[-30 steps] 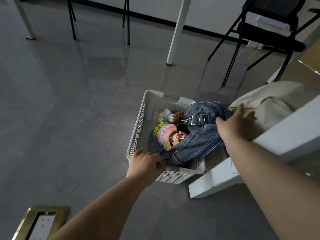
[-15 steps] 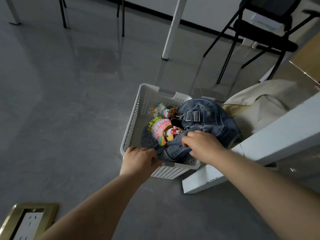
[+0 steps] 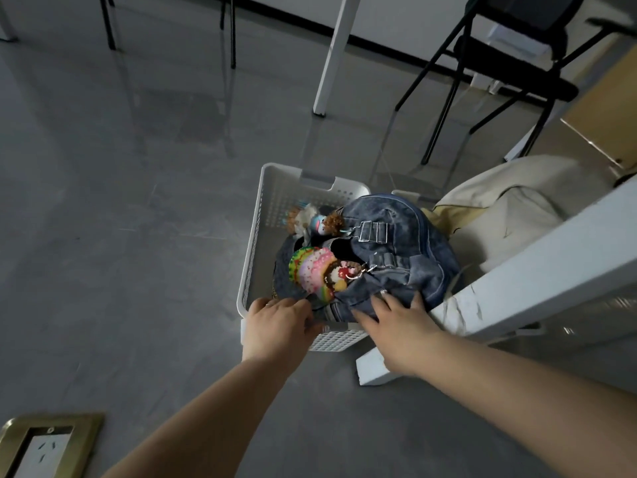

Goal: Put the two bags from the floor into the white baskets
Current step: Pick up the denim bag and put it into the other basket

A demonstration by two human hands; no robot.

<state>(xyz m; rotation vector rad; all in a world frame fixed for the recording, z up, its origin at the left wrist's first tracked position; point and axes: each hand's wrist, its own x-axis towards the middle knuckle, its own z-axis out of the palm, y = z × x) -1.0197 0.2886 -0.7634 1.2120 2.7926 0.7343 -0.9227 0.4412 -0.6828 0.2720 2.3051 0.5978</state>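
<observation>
Gripping the basket [image 3: 296, 198] rim at 6 o'clock with your left hand [image 3: 275, 327]; right hand [image 3: 400, 326] is lying open, pressing the denim bag [image 3: 396, 257] inside. Seating step; next, check the cream bag [image 3: 506, 215] at 3 o'clock.

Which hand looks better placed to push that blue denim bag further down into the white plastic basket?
Probably the right hand: it lies flat on the blue denim bag, while the left hand grips the white plastic basket's near rim.
</observation>
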